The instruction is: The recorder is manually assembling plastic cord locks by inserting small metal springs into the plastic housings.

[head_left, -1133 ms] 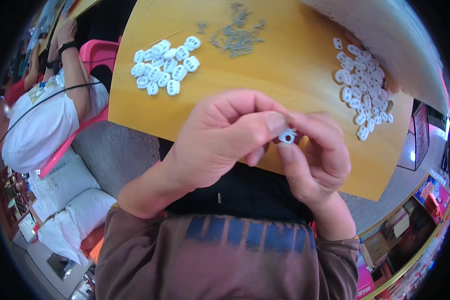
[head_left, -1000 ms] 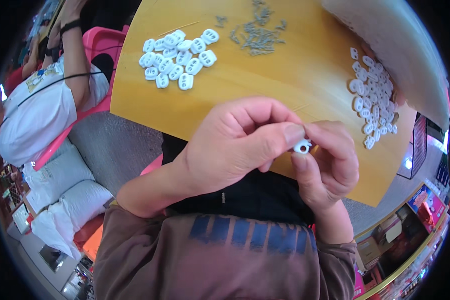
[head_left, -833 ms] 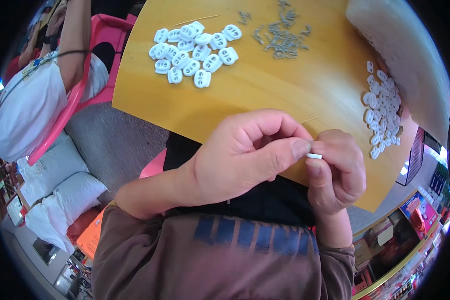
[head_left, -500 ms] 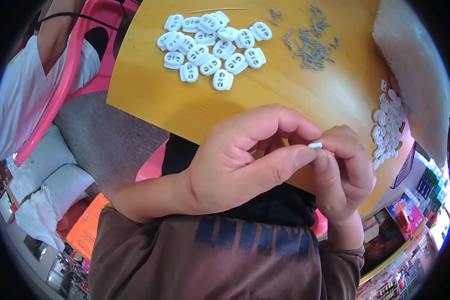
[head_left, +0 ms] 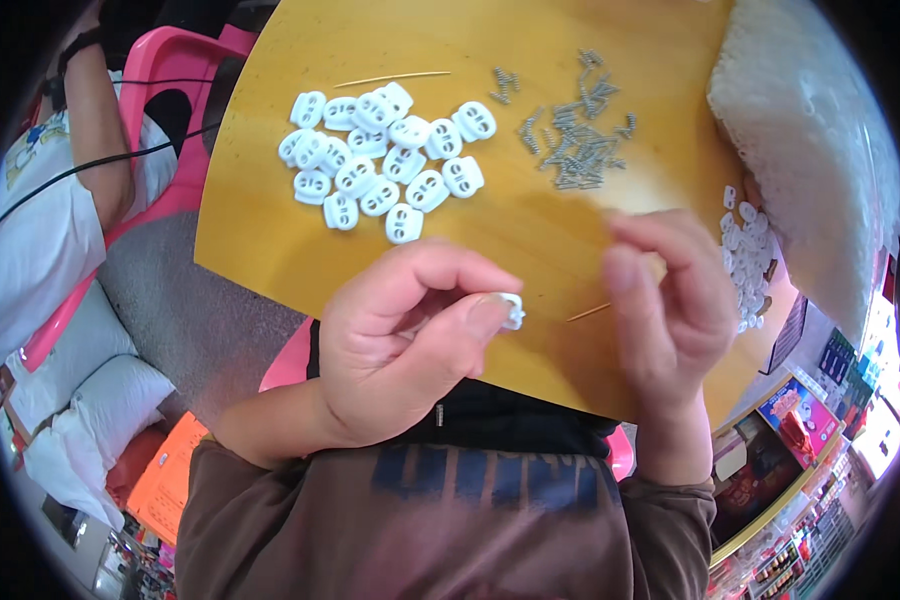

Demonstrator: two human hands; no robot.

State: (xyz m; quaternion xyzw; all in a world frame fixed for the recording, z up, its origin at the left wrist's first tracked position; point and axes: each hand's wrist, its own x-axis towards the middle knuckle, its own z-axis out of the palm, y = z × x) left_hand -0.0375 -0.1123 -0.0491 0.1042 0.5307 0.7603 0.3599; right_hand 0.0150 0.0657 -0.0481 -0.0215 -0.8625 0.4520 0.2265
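Head view: nearest, brown printed shirt (head_left: 510, 550) at the lower edge, forearms reaching up to the yellow wood-topped table (head_left: 530, 225). Left hand (head_left: 408, 345) clamped, thumb over forefinger, on a small white plastic piece (head_left: 513, 311), held above the table's near edge. Piece mostly covered by the thumb; its exposed end faces right, toward the other hand, and its long axis cannot be told. Right hand (head_left: 670, 305) well apart from the left, motion-blurred, thumb and forefinger parted, nothing made out between them. For good work, I'd judge: keep the left pinch light and on the rim, thumb clear of any hole; roll the piece until its exposed end is in plain sight; bring the right fingertips in straight from that side, so nothing slips or twists. Between the hands, a thin tan wooden stick (head_left: 588, 312) lies slantwise, right end the farther. Beyond, at left, a cluster of white oval two-hole plastic pieces (head_left: 356, 178), long axes mixed; small grey metal coil springs (head_left: 575, 150) to their right, pointing every way. Far right, loose white plastic parts (head_left: 745, 255) beside a cloudy translucent plastic bag (head_left: 810, 130). Off the table, left: pink plastic chair (head_left: 170, 40), person in a white shirt (head_left: 35, 250).
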